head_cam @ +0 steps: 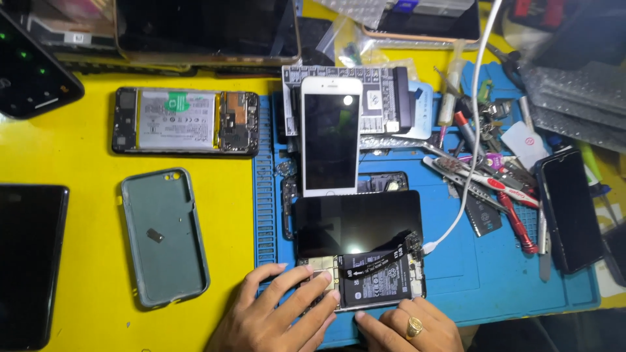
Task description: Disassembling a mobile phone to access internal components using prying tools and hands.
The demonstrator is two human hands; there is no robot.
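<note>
At the far left edge, a black glass-fronted phone (26, 264) is lying on the yellow tabletop (85, 169). Right of it, a grey-green rubbery phone case (164, 236) is lying inside-up, and farther away an opened phone with a silver battery (186, 121) is showing its insides. The left hand (277, 316) is resting at the near edge of the blue ribbed work mat (495, 274), its fingers (306, 287) spread apart and pressing flat on the left side of the opened black phone body with exposed battery (375, 280). That body is lying near the middle of the mat, a dark glass screen panel (357, 221) propped over its far half. Beyond it, a white phone with a dark screen (331, 133) is lying flat. The right hand (407, 326), wearing 1 gold ring (414, 326), is touching the body's near edge, fingers loosely curled, gripping nothing. Farther right, red-handled tools (502, 195) are lying heaped, and another black phone (577, 208) is resting at the mat's right side.
</note>
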